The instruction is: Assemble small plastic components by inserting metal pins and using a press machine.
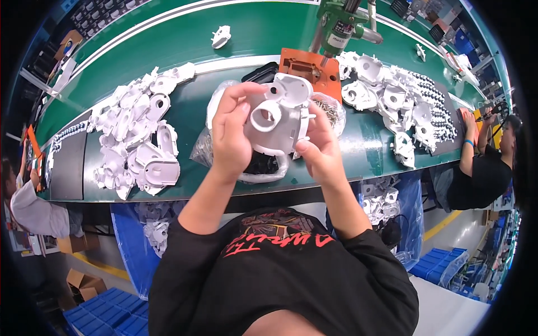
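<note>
Between both hands I hold up a white plastic housing (287,124) with a round tube-like opening on its face. My left hand (232,129) grips its left edge, fingers curled over the top. On the other side my right hand (320,147) holds the right edge, thumb at the lower corner. Behind the housing, partly hidden, sit a clear bag of small metal screws (330,112) and a bag with black parts (262,163). An orange fixture block (311,70) stands beyond, under a green press-like machine (336,28).
Heaps of white plastic parts (137,129) lie on the green bench to the left, and more white parts (392,98) to the right beside rows of small dark-tipped pieces (434,103). Blue-lined bins (131,241) stand below the edge. Another person (476,168) works at right, one (39,207) at left.
</note>
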Demonstrator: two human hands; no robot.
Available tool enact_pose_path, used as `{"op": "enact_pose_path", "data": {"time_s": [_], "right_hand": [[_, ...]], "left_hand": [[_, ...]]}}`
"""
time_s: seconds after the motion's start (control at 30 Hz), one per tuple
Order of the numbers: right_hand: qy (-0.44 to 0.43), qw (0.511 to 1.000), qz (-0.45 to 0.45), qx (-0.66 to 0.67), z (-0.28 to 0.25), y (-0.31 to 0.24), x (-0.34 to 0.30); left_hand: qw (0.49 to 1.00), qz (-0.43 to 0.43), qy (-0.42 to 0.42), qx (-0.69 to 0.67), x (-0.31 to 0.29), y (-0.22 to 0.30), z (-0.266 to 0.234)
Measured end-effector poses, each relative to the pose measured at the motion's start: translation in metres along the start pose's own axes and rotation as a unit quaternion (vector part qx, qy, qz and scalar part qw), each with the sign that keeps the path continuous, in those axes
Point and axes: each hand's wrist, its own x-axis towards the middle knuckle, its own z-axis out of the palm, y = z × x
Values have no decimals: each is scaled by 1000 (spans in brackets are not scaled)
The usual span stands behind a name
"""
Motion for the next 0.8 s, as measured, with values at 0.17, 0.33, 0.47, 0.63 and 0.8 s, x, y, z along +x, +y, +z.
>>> {"op": "enact_pose_path", "data": {"time_s": [0.17, 0.33, 0.47, 0.63, 0.8], "right_hand": [[14, 999, 8, 39, 14, 3, -4], [15, 998, 50, 31, 18, 3, -4], [-14, 996, 86, 16, 22, 5, -5], [20, 996, 33, -80, 16, 12, -6], [54, 942, -110, -312, 0, 0, 5]], "left_hand": [[992, 80, -5, 97, -4, -19, 3], [981, 146, -32, 125, -13, -39, 0], [996, 58, -3, 69, -25, -35, 1], [995, 37, -31, 91, -22, -37, 4], [992, -55, 9, 112, -30, -28, 14]]}}
